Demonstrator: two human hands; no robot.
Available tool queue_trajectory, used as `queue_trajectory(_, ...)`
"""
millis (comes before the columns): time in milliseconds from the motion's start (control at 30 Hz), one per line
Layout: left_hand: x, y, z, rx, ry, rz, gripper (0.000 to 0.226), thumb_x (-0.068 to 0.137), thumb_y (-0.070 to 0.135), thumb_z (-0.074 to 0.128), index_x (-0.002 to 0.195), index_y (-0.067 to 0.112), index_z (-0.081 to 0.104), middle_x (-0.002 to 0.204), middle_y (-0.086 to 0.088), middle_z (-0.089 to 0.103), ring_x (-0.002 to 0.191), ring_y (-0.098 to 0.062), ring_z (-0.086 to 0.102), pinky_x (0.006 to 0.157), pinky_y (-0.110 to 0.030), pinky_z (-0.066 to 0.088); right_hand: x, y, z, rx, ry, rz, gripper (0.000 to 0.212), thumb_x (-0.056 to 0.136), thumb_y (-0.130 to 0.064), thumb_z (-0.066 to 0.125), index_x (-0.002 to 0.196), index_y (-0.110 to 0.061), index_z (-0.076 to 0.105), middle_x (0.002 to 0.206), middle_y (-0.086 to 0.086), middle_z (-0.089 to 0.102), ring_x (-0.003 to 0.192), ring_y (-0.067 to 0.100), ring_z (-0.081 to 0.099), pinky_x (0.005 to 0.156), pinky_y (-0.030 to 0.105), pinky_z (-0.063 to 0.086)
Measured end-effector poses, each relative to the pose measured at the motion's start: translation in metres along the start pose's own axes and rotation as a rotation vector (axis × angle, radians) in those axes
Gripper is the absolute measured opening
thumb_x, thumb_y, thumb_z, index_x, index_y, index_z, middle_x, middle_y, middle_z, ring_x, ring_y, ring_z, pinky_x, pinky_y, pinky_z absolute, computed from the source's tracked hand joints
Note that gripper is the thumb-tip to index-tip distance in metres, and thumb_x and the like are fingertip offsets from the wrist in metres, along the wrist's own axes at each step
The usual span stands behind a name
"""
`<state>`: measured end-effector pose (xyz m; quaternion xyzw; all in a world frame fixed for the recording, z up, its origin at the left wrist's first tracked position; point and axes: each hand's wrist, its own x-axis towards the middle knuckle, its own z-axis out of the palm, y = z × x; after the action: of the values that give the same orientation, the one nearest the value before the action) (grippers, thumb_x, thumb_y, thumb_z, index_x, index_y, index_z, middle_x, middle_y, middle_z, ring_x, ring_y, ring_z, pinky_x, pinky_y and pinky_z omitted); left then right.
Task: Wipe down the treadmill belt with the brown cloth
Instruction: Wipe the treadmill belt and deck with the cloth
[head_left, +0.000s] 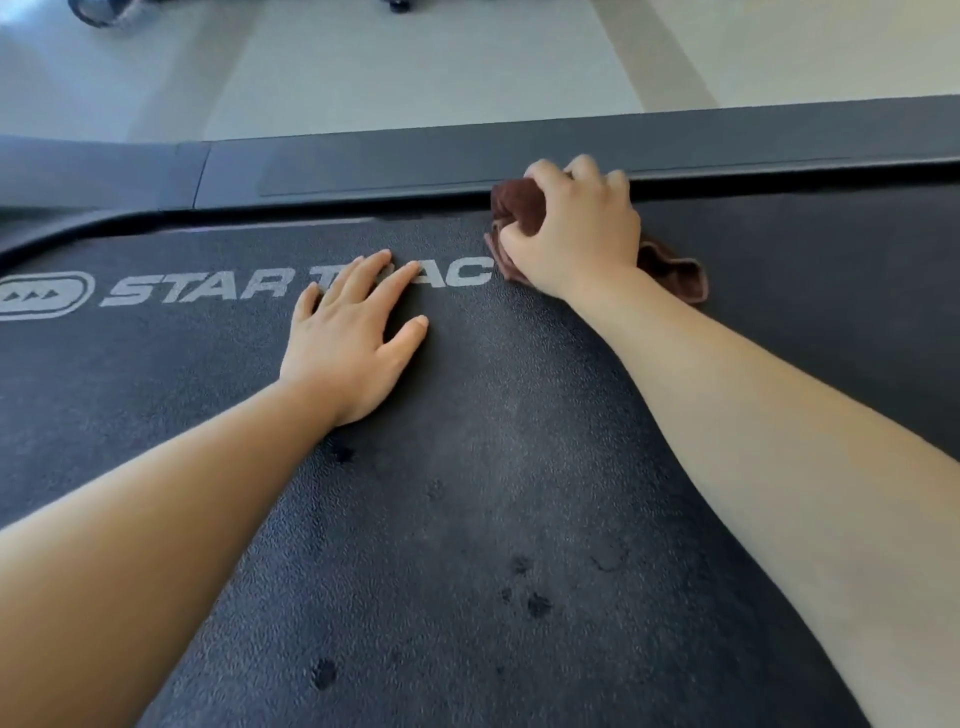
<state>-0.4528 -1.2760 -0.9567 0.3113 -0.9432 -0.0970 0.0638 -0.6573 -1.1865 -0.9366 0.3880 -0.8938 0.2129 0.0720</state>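
Observation:
The black textured treadmill belt (467, 493) fills most of the view, with a white STAR TRAC logo (208, 288) printed across it. My right hand (576, 228) grips a bunched brown cloth (672, 267) and presses it on the belt at its far edge, next to the side rail. Part of the cloth sticks out left of my fingers and part trails to the right of my wrist. My left hand (353, 338) lies flat on the belt with fingers spread, partly covering the logo, holding nothing.
A dark grey side rail (415, 161) runs along the belt's far edge. Beyond it lies a pale floor (415, 67) with dark wheels or equipment bases (400, 5) at the top. Several small dark wet spots (535, 603) mark the near belt.

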Motion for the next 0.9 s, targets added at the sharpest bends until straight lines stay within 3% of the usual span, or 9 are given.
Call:
queue_trajectory(167,0.001,-0.001,0.001,-0.003,0.015,-0.007,0.053,0.094,0.048,0.035,0.145,0.037,0.025,0.156,0.006,0.019,0.144,-0.014,0.011,0.116,-0.045,0.005,-0.028,-0.001,-0.008,0.005,-0.023,-0.064,0.049,0.079,-0.051,0.055,0.122,-0.029,0.052,0.121,0.007,0.049,0.109,0.035,0.042,0.085,0.044,0.046)
queue_trajectory(400,-0.011,0.009,-0.004,0.006,0.031,0.011,0.053,0.094,0.046,0.037,0.144,0.03,0.032,0.154,-0.001,0.026,0.142,-0.024,0.019,0.116,-0.048,0.012,-0.179,-0.008,-0.056,0.065,-0.041,-0.215,0.047,0.075,-0.047,0.055,0.118,-0.028,0.057,0.116,0.003,0.052,0.096,0.031,0.044,0.08,0.046,0.047)
queue_trajectory(567,-0.089,0.037,-0.003,-0.02,-0.057,0.09,0.056,0.094,0.048,0.038,0.146,0.031,0.029,0.156,0.001,0.021,0.144,-0.025,0.013,0.116,-0.049,0.008,-0.298,-0.01,-0.105,0.087,-0.138,-0.255,0.05,0.073,-0.049,0.048,0.117,-0.027,0.057,0.122,0.004,0.053,0.099,0.031,0.046,0.075,0.045,0.049)
queue_trajectory(667,-0.156,0.05,-0.009,-0.044,-0.107,0.188,0.057,0.093,0.053,0.032,0.146,0.032,0.029,0.156,0.002,0.021,0.144,-0.024,0.013,0.116,-0.049,0.009,-0.355,0.002,-0.125,0.072,-0.145,-0.338,0.05,0.072,-0.05,0.053,0.116,-0.027,0.055,0.123,0.005,0.055,0.102,0.032,0.05,0.073,0.046,0.051)
queue_trajectory(767,-0.215,0.057,-0.015,-0.036,-0.156,0.265,0.065,0.087,0.059,0.02,0.146,0.032,0.028,0.156,0.004,0.02,0.144,-0.023,0.013,0.115,-0.049,0.01,-0.364,0.014,-0.131,0.104,-0.107,-0.384,0.048,0.071,-0.046,0.057,0.113,-0.024,0.061,0.118,0.007,0.059,0.099,0.034,0.054,0.07,0.047,0.052)
queue_trajectory(900,-0.26,0.063,-0.017,-0.025,-0.168,0.287,0.065,0.087,0.056,0.022,0.145,0.029,0.031,0.155,0.005,0.023,0.144,-0.021,0.015,0.115,-0.047,0.01,-0.324,0.013,-0.121,0.119,-0.058,-0.25,0.047,0.071,-0.046,0.053,0.11,-0.023,0.065,0.111,0.004,0.058,0.095,0.033,0.051,0.071,0.045,0.051)
